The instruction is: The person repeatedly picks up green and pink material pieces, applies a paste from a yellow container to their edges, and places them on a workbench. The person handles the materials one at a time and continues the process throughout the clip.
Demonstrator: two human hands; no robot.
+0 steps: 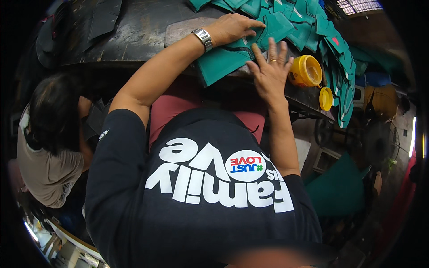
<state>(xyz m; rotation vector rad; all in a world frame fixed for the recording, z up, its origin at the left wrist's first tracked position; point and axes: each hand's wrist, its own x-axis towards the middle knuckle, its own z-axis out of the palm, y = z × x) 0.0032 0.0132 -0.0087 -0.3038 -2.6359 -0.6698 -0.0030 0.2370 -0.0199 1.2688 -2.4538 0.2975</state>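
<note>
Two teal cut pieces of sheet material lie in front of me, the larger one [221, 67] reaching over the table's near edge. My left hand [233, 30], with a metal watch on its wrist, rests on the upper teal piece [278, 26], index finger stretched out across it. Beside it, my right hand [271, 71] is spread, fingers apart, over the right end of the pieces. Its index fingertip looks yellowish and comes close to the teal material; whether it touches cannot be made out. A yellow tub [300, 73] with pale paste inside stands just right of that hand.
A round yellow lid [325, 98] lies by the tub. Many overlapping teal pieces [336, 44] fill the table's far and right side. Dark pieces [103, 20] lie on the black tabletop [143, 33] at left. Another person [47, 147] sits low at my left.
</note>
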